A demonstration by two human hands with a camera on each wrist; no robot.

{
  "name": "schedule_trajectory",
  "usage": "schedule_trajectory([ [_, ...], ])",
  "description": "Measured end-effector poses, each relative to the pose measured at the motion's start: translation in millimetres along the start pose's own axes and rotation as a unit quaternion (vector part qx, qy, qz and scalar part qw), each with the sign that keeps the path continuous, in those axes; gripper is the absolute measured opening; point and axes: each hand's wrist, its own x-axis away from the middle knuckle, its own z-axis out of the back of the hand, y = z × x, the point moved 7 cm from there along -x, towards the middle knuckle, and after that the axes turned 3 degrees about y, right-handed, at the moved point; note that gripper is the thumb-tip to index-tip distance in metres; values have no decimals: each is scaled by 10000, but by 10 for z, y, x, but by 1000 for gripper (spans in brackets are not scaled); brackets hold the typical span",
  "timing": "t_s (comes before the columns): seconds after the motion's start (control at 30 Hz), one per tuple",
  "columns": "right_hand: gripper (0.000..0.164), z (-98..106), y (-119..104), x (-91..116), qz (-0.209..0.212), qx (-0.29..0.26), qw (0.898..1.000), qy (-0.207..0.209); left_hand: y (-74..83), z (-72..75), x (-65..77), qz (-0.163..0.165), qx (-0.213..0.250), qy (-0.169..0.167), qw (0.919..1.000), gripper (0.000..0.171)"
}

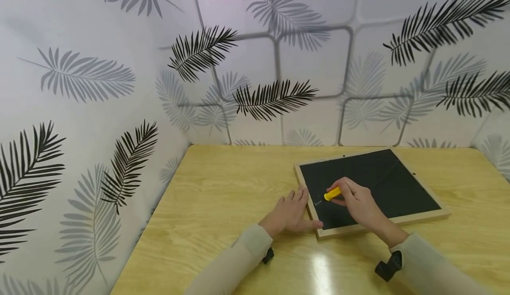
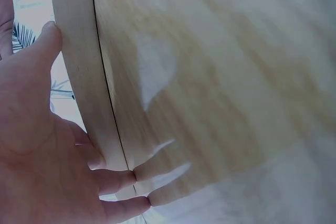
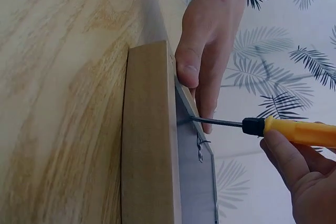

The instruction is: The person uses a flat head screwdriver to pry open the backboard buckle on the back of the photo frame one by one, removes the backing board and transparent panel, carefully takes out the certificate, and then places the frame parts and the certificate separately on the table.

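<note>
A blackboard [image 1: 370, 171] in a light wooden frame [image 1: 414, 216] lies at an angle on the table. My right hand [image 1: 360, 204] pinches the yellow handle of a screwdriver [image 3: 299, 131] between thumb and fingers. Its thin metal shaft [image 3: 218, 122] reaches down to the black surface near the left end, tip right at the board. Pale scratch marks [image 1: 318, 202] show there. My left hand [image 1: 291, 211] rests against the frame's left side with fingers spread, the thumb lying over the near left corner. In the left wrist view the outer fingertips [image 2: 139, 203] meet the tabletop.
The wood-grain table [image 1: 223, 189] extends to the left of the board and in front of it. White wall covering [image 1: 255, 65] with grey and black leaves rises behind and at the left. Black straps with small devices [image 1: 389, 266] sit on both wrists.
</note>
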Motion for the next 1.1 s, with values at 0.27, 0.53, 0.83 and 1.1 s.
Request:
schedule_trajectory([
  [0.27,38,-25,-12,57,64,-371,9992,-152,-5,19,-9,-12,-192,-244,9995,119],
  [0.53,35,-108,-105,75,336,63,9992,-205,14,42,-3,87,-417,-278,9987,121],
  [0.83,30,-179,-193,82,557,417,9974,-210,31,73,6,17,-560,-187,9983,121],
  [1.1,22,-142,-227,77,835,790,9933,-83,50,23,10,424,10,-347,9985,125],
])
